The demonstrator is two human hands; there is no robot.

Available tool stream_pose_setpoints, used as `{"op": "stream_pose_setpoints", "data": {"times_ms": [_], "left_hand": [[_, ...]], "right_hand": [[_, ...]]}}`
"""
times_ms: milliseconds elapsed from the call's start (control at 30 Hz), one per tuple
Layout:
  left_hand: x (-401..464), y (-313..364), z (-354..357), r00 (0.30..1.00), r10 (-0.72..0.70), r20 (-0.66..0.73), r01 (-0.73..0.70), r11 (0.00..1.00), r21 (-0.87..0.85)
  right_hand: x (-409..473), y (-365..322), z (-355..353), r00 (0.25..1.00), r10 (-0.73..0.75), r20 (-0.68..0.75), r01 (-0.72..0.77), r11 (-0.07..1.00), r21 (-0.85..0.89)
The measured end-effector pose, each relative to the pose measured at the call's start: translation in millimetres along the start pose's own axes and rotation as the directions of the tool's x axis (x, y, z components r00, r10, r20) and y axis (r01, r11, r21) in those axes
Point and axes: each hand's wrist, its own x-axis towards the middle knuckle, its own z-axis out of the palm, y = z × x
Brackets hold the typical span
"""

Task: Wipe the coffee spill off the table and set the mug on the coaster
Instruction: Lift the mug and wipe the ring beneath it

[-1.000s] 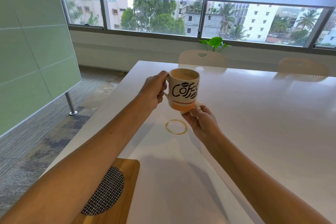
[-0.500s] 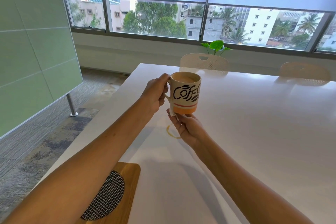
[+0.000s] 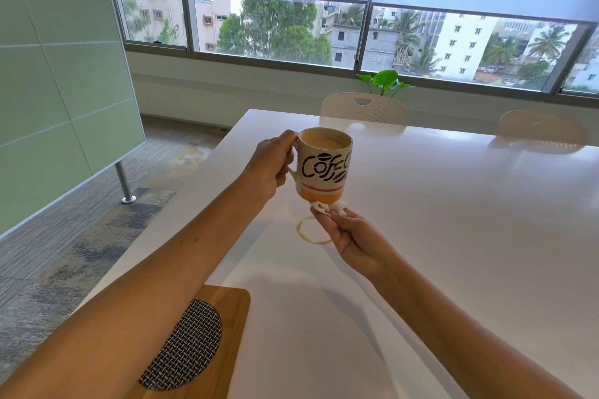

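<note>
Mug: nearly full, heavy, held above the table over the coffee ring.
Left hand: gripping the handle; keep it level.
Right hand: pinching a soft tissue under the base.
Coaster: near, unused.

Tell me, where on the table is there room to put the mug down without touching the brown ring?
The widest bare patch of the white table lies right of the mug and right hand, stretching toward the chairs. Another lies between the coffee ring and the wooden board. It is crowded around the ring, where the left hand, mug and tissue meet.
</note>
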Motion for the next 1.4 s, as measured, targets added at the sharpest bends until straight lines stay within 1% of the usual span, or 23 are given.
{"op": "stream_pose_setpoints", "data": {"times_ms": [200, 300, 367, 467, 533, 667, 800, 900, 967, 1100, 1233, 1300, 1400], "left_hand": [[-1, -2, 1, 1.0, -0.011, 0.003, 0.011, 1.0, 0.01], [-2, -1, 2, 1.0, -0.008, 0.008, 0.008, 1.0, 0.011], [-2, 0, 2, 1.0, -0.007, 0.012, 0.007, 1.0, 0.013], [-3, -1, 4, 1.0, 0.001, 0.013, -0.002, 1.0, 0.017], [-3, -1, 4, 1.0, 0.008, 0.005, -0.008, 1.0, 0.024], [-1, 0, 5, 1.0, 0.017, -0.012, -0.017, 0.999, 0.028], [0, -1, 4, 1.0, 0.01, -0.018, -0.01, 1.0, 0.014], [0, -2, 6, 1.0, 0.008, -0.002, -0.008, 1.0, -0.002], [0, -2, 7, 1.0, 0.014, 0.004, -0.014, 1.0, -0.002], [0, 0, 9, 1.0, 0.012, -0.001, -0.012, 1.0, -0.009], [1, 0, 11, 1.0, 0.015, -0.003, -0.015, 0.999, -0.044], [1, 0, 12, 1.0, 0.023, -0.005, -0.023, 0.999, -0.031], [3, -1, 11, 1.0, 0.026, -0.012, -0.026, 1.0, -0.012]], "right_hand": [[-2, -16, -12, 1.0, -0.013, -0.015, 0.012, 0.998, -0.063], [3, -23, -12, 0.997, -0.058, -0.044, 0.053, 0.993, -0.101], [6, -28, -9, 0.995, -0.084, -0.055, 0.081, 0.995, -0.051], [10, -32, -1, 0.992, -0.112, -0.058, 0.117, 0.987, 0.106], [13, -32, 2, 0.99, -0.123, -0.065, 0.131, 0.98, 0.148], [19, -27, 2, 0.992, -0.109, -0.056, 0.115, 0.986, 0.116], [26, -25, 11, 0.984, -0.158, -0.079, 0.16, 0.987, 0.022], [34, -23, 15, 0.979, -0.144, -0.145, 0.153, 0.986, 0.058], [39, -21, 16, 0.98, -0.125, -0.156, 0.139, 0.987, 0.08], [38, -16, 18, 0.992, -0.091, -0.081, 0.1, 0.99, 0.104], [37, -3, 23, 0.999, -0.049, 0.021, 0.044, 0.975, 0.218], [32, 5, 27, 0.997, -0.014, 0.079, -0.006, 0.968, 0.25], [24, 12, 26, 0.987, 0.094, 0.134, -0.125, 0.961, 0.247]]}}
